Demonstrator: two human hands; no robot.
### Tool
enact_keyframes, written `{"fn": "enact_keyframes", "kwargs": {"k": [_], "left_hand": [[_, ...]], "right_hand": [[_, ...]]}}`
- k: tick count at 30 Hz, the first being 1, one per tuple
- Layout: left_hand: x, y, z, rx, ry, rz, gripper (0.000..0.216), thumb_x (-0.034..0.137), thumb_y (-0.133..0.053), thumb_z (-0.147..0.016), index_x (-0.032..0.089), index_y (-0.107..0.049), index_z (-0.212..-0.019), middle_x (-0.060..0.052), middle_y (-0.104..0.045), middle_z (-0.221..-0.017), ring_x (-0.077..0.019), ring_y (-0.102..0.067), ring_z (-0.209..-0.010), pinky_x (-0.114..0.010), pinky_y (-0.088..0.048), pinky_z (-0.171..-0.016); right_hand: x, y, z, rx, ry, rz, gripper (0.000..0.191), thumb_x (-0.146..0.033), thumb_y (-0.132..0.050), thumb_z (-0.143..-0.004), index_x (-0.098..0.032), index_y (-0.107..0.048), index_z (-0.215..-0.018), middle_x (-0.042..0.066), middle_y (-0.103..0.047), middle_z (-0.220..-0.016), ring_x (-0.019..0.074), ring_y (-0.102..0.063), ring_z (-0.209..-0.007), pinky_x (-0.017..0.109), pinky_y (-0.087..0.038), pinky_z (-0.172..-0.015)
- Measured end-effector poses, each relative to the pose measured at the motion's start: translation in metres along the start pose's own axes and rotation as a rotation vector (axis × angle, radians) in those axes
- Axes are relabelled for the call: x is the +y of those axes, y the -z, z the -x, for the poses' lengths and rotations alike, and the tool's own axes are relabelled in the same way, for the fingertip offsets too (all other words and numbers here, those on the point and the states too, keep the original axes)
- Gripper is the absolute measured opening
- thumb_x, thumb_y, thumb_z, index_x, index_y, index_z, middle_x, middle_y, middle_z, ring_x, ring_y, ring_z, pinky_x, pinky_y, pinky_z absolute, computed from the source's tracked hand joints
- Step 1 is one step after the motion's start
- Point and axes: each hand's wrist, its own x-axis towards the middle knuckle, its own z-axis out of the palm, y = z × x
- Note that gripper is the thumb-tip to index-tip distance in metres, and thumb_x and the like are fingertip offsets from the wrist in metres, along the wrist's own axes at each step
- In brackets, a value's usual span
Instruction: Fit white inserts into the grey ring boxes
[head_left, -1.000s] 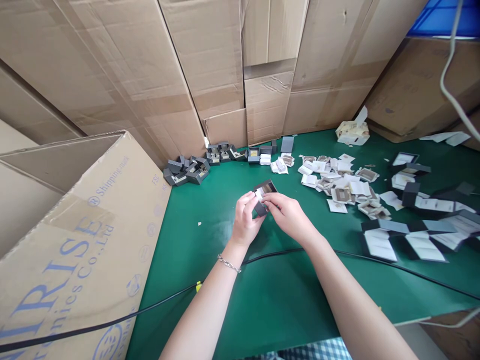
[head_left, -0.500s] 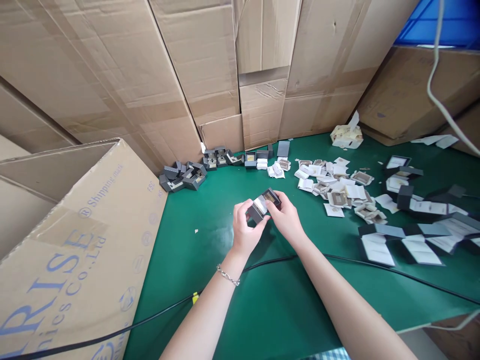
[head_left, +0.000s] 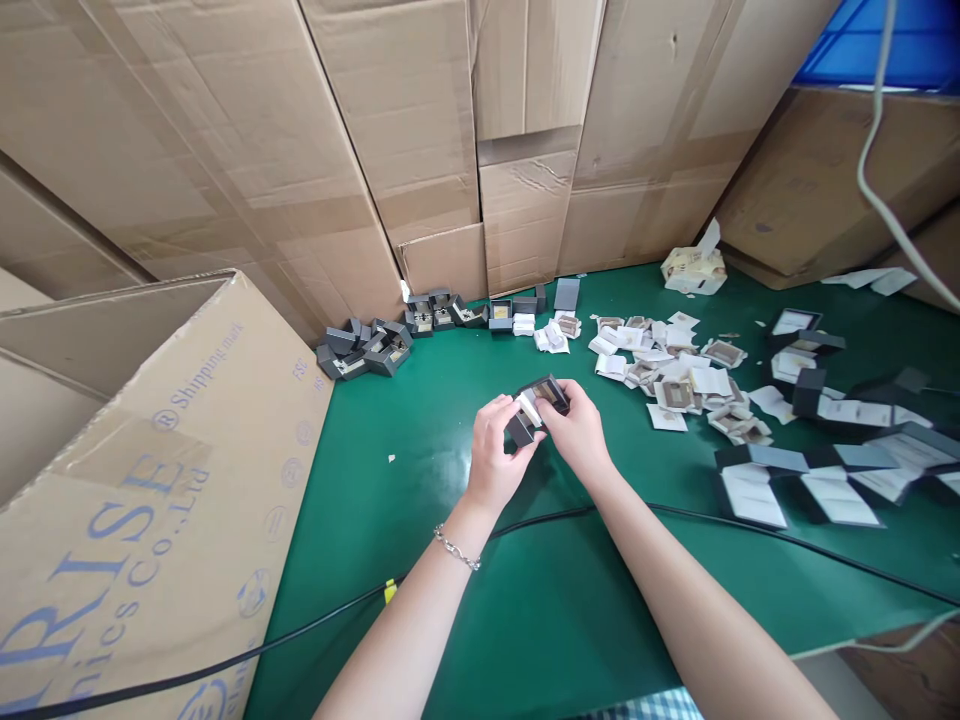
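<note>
Between both hands, above the middle of the green table, is a small dark grey hinged box [head_left: 521, 431] with its lid raised. My left hand [head_left: 496, 450] is closed around its left part. My right hand [head_left: 576, 432] grips the right part, the thumb pressing inside beside a white insert [head_left: 529, 408]. A tan piece shows in the far half of the box. What lies under the fingers is hidden. A chain bracelet [head_left: 456, 548] circles my left wrist.
Similar boxes [head_left: 386, 348] stand along the cardboard wall. White papers and inserts [head_left: 675, 375] are heaped to the right, near open boxes [head_left: 754, 485]. A black cable [head_left: 330, 607] crosses the green table [head_left: 390, 530]. A large carton [head_left: 172, 500] stands left; a tissue pack [head_left: 694, 270] sits behind.
Both hands have shifted slightly right with the box. The white insert now looks narrower and more edge-on, and the right thumb sits further into the box.
</note>
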Motion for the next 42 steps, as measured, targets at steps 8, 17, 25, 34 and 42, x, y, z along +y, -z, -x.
{"fn": "enact_keyframes", "kwargs": {"k": [8, 17, 25, 34, 42], "left_hand": [[0.004, -0.003, 0.003, -0.091, 0.584, 0.299, 0.057, 0.029, -0.066, -0.074, 0.021, -0.04, -0.123, -0.013, -0.05, -0.123, -0.0229, -0.053, -0.112, -0.035, -0.05, -0.086], [0.004, -0.012, 0.004, 0.086, 1.011, 0.504, 0.038, 0.027, -0.062, -0.076, 0.02, -0.046, -0.11, -0.006, -0.061, -0.098, -0.0156, -0.062, -0.086, -0.032, -0.052, -0.078], [0.017, -0.003, -0.008, 0.134, 1.036, 0.494, 0.026, 0.026, -0.065, -0.071, 0.017, -0.053, -0.093, -0.004, -0.061, -0.09, -0.0138, -0.06, -0.08, -0.028, -0.05, -0.073], [0.013, -0.004, -0.007, 0.168, 1.143, 0.593, 0.027, 0.035, -0.066, -0.071, 0.016, -0.055, -0.085, -0.005, -0.061, -0.088, -0.0144, -0.06, -0.079, -0.026, -0.05, -0.066], [0.012, -0.004, -0.008, 0.165, 1.13, 0.592, 0.024, 0.031, -0.065, -0.071, 0.015, -0.06, -0.087, -0.007, -0.064, -0.09, -0.0168, -0.061, -0.085, -0.031, -0.05, -0.076]], "right_hand": [[0.0, -0.007, 0.009, 0.071, 0.066, 0.083, 0.018, -0.031, -0.048, -0.075, -0.02, -0.055, -0.089, 0.003, -0.062, -0.077, 0.0177, -0.055, -0.064, 0.028, -0.042, -0.06], [0.009, -0.017, 0.013, 0.024, 0.207, 0.274, 0.028, -0.028, -0.044, -0.076, -0.019, -0.052, -0.102, 0.007, -0.063, -0.087, 0.0206, -0.059, -0.072, 0.03, -0.045, -0.063], [0.004, -0.017, 0.017, 0.032, 0.25, 0.279, 0.026, -0.031, -0.044, -0.079, -0.019, -0.053, -0.101, 0.008, -0.063, -0.089, 0.021, -0.059, -0.075, 0.031, -0.046, -0.064], [0.007, -0.019, 0.018, -0.009, 0.404, 0.426, 0.022, -0.028, -0.042, -0.083, -0.02, -0.056, -0.099, 0.008, -0.063, -0.089, 0.0218, -0.057, -0.08, 0.031, -0.044, -0.066], [0.008, -0.019, 0.018, -0.002, 0.415, 0.453, 0.021, -0.026, -0.044, -0.084, -0.021, -0.056, -0.099, 0.007, -0.064, -0.09, 0.0218, -0.057, -0.081, 0.031, -0.044, -0.065]]}}
